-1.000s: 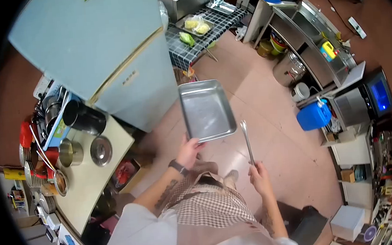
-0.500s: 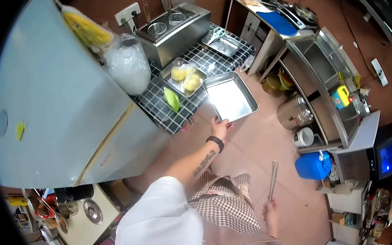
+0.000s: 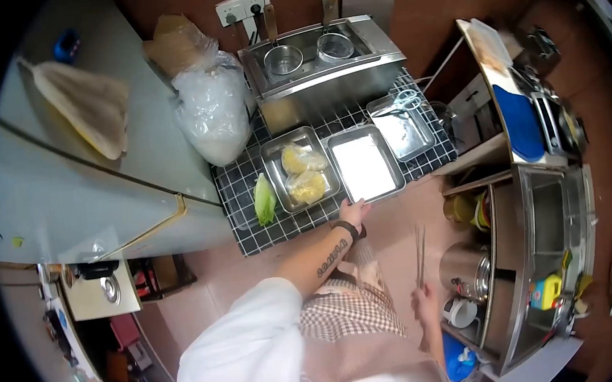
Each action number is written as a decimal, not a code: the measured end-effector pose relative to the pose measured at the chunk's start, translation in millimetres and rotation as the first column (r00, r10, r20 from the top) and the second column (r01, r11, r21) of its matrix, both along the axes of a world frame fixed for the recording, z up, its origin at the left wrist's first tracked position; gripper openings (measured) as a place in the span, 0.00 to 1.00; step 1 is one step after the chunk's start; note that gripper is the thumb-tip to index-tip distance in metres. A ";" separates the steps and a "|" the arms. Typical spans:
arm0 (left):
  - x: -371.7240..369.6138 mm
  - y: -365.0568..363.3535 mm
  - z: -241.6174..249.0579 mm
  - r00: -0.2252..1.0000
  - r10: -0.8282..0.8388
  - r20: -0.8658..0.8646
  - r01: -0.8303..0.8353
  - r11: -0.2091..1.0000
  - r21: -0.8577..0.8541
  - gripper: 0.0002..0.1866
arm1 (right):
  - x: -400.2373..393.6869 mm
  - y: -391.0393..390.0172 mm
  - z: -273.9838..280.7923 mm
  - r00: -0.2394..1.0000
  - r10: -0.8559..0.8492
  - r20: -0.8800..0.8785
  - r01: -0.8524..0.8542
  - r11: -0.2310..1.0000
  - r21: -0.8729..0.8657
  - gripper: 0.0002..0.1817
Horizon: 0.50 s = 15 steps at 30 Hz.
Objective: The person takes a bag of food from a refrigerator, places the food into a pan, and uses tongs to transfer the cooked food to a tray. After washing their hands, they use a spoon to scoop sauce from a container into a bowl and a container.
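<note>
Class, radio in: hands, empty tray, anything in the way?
Left hand on near edge of empty tray. Right hand holding metal tongs. Empty tray between food tray and scissors tray, both close alongside. Full touchdown unclear.

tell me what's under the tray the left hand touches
Beyond the far edge of the tray, checked cloth shows; past its near edge, floor. Whatever lies straight beneath is covered, so I can't tell if the tray rests on the cloth.
</note>
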<state>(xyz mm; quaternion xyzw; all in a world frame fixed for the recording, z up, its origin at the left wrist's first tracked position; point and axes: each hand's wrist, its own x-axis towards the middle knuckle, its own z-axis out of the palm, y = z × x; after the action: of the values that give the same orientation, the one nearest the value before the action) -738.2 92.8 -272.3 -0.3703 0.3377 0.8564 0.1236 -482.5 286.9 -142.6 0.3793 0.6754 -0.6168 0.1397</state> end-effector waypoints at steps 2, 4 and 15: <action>-18.4 1.6 -2.8 0.993 -0.070 -0.093 0.073 0.997 0.020 0.26 | -75.6 33.4 -13.7 0.965 0.261 0.041 -0.263 0.964 0.046 0.16; -19.7 -17.4 7.9 0.951 -0.296 -0.088 0.298 0.955 0.007 0.33 | -143.8 45.8 -20.2 0.812 0.576 0.096 -0.580 0.778 0.242 0.18; 201.8 -225.1 60.1 0.998 0.014 0.058 0.004 0.958 -0.287 0.27 | -383.3 -57.5 -57.3 0.199 0.836 0.511 -0.692 -0.250 0.678 0.35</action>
<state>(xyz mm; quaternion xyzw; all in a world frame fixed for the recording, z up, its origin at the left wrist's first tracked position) -536.4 -132.3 -212.2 -0.4107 0.4537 0.7872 0.0764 -865.8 229.4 -199.9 -0.1731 0.9553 0.0084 0.2397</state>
